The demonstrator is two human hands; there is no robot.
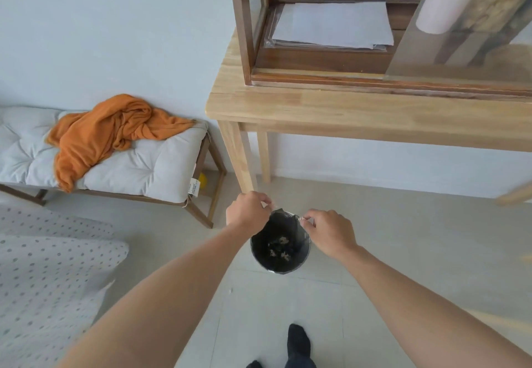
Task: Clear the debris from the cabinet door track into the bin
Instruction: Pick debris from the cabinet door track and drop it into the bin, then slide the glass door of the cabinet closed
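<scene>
Both hands over the bin (280, 264): left hand (247, 209) pinched on its black liner rim, right hand (328, 231) pinching a small silvery item; debris (280, 248) inside.

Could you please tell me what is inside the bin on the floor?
The bin holds a black liner with brownish debris at the bottom; anything beneath it is hidden.

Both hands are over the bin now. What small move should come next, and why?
Probably release what the fingers pinch so it drops in. Both the left hand and right hand are directly above the open bin, where debris already lies. What they hold is too small to identify.
</scene>
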